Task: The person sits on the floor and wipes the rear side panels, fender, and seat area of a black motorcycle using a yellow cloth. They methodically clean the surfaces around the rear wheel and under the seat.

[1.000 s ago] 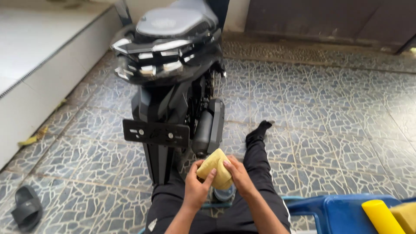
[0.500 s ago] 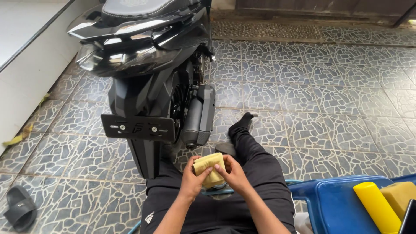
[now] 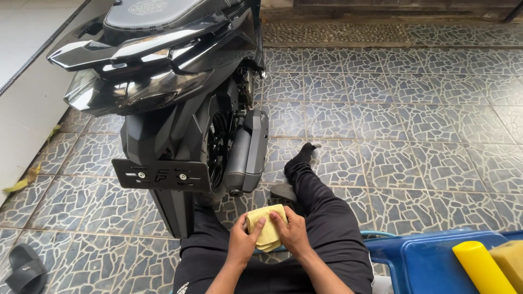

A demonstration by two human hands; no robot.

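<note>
- Left hand (image 3: 242, 239) and right hand (image 3: 294, 231): both closed around a folded yellow cloth (image 3: 267, 231), thumbs on top, held over the lap at about 6 o'clock in the view.
- Technique note: folding such a cloth flat, with a clean face outward and even pressure from both thumbs, probably gives the best wiping pad; loose corners are best tucked in.
- Black trousers (image 3: 327, 228): the seated person's right leg stretches toward 12 o'clock, its socked foot near the exhaust.
- Blue tub (image 3: 430, 261): at 4 o'clock, holding a yellow cylinder (image 3: 479, 267) beside a yellow sponge.
- Black sandal (image 3: 24, 269): at 8 o'clock on the patterned tile floor (image 3: 408, 136).
- Black scooter (image 3: 163, 81): rear end at 11 o'clock, plate bracket (image 3: 160, 174) nearest, silencer (image 3: 248, 149) to its right.
</note>
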